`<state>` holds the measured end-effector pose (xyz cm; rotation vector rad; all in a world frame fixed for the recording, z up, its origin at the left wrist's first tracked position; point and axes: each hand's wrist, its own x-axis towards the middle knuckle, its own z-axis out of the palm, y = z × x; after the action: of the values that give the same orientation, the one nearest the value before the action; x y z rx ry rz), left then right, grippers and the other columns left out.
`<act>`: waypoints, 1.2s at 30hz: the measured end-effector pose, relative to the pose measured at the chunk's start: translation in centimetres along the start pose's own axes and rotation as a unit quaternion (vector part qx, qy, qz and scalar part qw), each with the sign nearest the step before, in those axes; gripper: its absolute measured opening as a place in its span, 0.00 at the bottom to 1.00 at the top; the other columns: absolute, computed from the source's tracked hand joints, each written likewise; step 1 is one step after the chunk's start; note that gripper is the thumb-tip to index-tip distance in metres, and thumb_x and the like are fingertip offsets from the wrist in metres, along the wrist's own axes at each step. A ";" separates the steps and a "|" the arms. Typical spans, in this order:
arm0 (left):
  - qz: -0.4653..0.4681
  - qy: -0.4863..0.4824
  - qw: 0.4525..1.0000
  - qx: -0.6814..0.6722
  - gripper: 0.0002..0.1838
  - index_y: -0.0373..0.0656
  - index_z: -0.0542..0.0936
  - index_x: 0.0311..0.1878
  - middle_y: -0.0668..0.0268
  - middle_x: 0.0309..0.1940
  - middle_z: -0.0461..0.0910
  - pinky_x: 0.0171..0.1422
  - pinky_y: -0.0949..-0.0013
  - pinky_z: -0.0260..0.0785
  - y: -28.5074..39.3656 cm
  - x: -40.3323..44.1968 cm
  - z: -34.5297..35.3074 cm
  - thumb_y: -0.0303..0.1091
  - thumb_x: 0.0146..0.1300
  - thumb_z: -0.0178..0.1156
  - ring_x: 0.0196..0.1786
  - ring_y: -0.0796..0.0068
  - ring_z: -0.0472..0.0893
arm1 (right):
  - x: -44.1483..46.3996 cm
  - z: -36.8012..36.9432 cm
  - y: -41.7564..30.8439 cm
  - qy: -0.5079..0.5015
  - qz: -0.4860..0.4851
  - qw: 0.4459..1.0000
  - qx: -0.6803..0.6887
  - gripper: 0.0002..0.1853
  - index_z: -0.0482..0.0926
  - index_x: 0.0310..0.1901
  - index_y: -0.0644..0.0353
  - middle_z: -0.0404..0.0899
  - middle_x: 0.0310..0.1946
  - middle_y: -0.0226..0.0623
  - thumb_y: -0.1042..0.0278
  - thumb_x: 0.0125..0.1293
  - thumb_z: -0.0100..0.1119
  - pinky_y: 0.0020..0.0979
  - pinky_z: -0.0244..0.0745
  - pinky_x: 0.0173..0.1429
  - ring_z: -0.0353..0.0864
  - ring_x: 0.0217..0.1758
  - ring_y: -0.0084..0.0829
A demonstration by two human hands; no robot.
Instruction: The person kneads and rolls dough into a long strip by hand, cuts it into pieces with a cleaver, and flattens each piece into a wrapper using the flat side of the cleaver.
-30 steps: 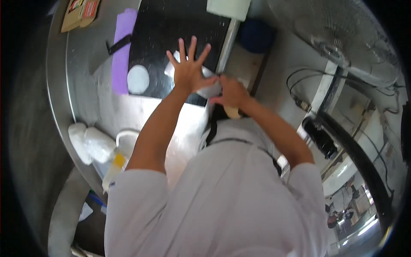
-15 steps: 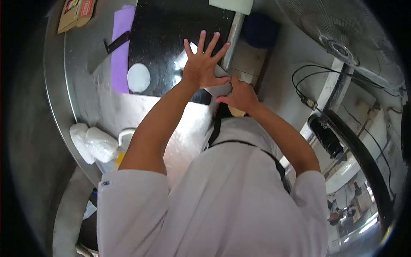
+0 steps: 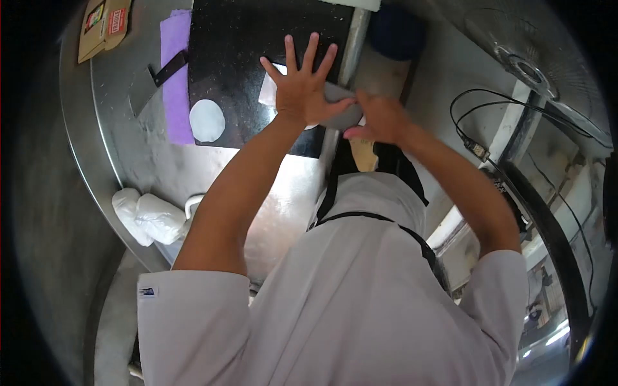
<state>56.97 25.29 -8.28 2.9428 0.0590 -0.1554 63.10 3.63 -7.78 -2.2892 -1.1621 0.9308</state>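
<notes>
My left hand [image 3: 299, 93] lies palm down with its fingers spread, over the black board [image 3: 248, 38]. From beneath its thumb side juts the broad grey blade of what looks like a cleaver [image 3: 342, 116]. My right hand [image 3: 386, 119] is closed at the blade's near end, over the board's right edge; the handle is hidden by the fingers. Left of my hands, a thin white round of what looks like dough [image 3: 207, 120] rests flat on the board. A small white edge shows below my left palm, mostly covered.
A purple cloth [image 3: 175, 96] lies along the board's left side, with a black-handled cleaver [image 3: 168, 69] across it. Further left are a cardboard box [image 3: 106, 26] and white plastic bags [image 3: 151, 215]. A fan [image 3: 534, 64] and cables stand at right.
My right hand has swung right and outward with the blade, and more of the blade shows between my hands. The left hand stays spread, slightly shifted. The camera view has shifted a little.
</notes>
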 end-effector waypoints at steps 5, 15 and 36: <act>-0.120 0.078 0.990 0.009 0.62 0.58 0.60 0.83 0.54 0.85 0.49 0.74 0.12 0.32 0.0 3.7 -2.9 0.80 0.48 0.65 0.86 0.35 0.43 | 6.2 -6.2 2.5 0.052 -0.177 0.979 -0.081 0.49 0.69 0.58 0.66 0.83 0.38 0.58 0.25 0.53 0.71 0.53 0.79 0.47 0.84 0.46 0.61; -0.063 0.047 0.997 -0.003 0.63 0.63 0.58 0.84 0.53 0.86 0.45 0.69 0.05 0.32 -1.3 2.8 0.9 0.83 0.47 0.64 0.84 0.26 0.41 | 4.6 -5.1 1.6 -0.056 -0.046 0.997 -0.032 0.43 0.72 0.54 0.63 0.85 0.41 0.59 0.38 0.47 0.82 0.54 0.81 0.51 0.85 0.49 0.60; -0.020 -0.027 0.997 0.072 0.64 0.51 0.57 0.84 0.51 0.86 0.45 0.80 0.19 0.32 -2.5 1.2 -3.5 0.81 0.51 0.62 0.87 0.38 0.41 | 5.1 -2.5 -0.9 -0.039 -0.071 0.997 -0.006 0.47 0.73 0.57 0.68 0.86 0.39 0.56 0.36 0.49 0.81 0.47 0.84 0.52 0.89 0.45 0.54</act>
<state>58.43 28.42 -5.49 3.0799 0.1016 -0.2564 66.54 8.20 -7.40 -2.1632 -1.3484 0.9694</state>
